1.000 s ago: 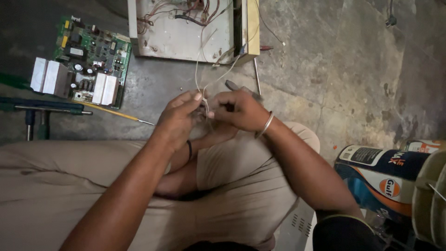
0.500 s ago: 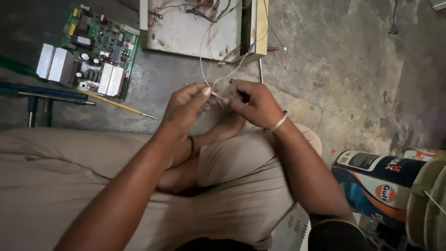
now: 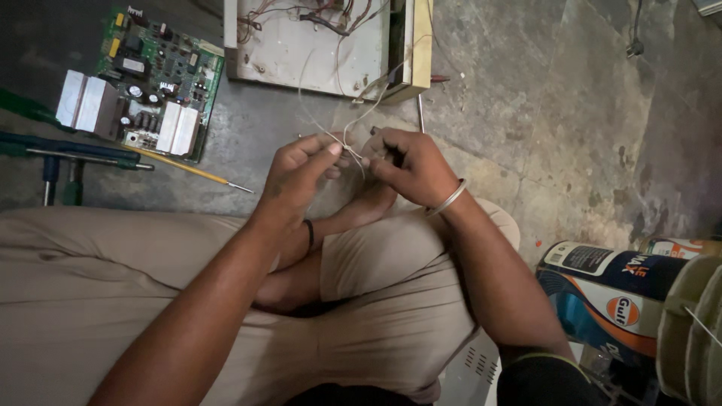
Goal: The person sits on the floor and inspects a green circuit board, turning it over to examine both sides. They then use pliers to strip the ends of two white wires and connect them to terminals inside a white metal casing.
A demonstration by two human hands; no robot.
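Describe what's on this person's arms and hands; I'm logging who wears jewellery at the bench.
Both forearms are bare, without gloves. The right hand has a silver metal bangle at the wrist. The left hand has a thin black band at its wrist.

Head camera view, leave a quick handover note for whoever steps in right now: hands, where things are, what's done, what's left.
Left hand: pinching thin white wires between thumb and fingers.
Right hand: closed on the same wires, touching the left hand.
The wires run up to the opened white metal chassis on the floor ahead.
Green circuit board lies out of the chassis, to the left; yellow-handled screwdriver beside it.
Done: board out, wires in hand.
Left: wire ends are hidden by the fingers, so check the joint; board not refitted.
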